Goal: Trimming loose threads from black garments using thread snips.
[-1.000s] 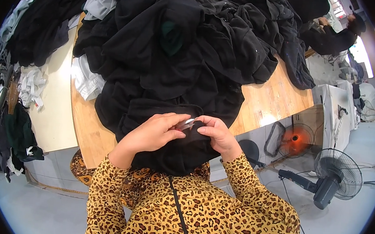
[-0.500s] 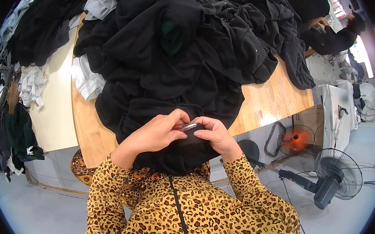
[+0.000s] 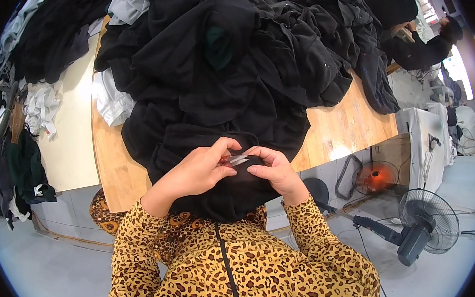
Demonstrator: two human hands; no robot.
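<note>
In my left hand [image 3: 205,165] is a pair of small thread snips [image 3: 239,160], gripped between thumb and fingers. Red shows on the handle, and the pale metal blades point right, slightly parted. My right hand [image 3: 275,171] has thumb and forefinger closed on a fold of the black fabric [image 3: 217,119], close to the blade tips. Whether a thread lies between the blades is too small to tell. The cloth drapes over the table's near edge into my lap, beneath both hands.
Black garments [image 3: 307,42] are heaped across the wooden table [image 3: 339,134]. White cloth [image 3: 110,99] lies at their left. More clothes [image 3: 57,28] cover a pale surface further left. A standing fan [image 3: 427,222] is at right, an orange fan [image 3: 376,178] behind it. Another person [image 3: 419,43] works at far right.
The snips' blades have turned slightly and now show apart. My right hand has shifted a little to the right. The garments look unmoved.
</note>
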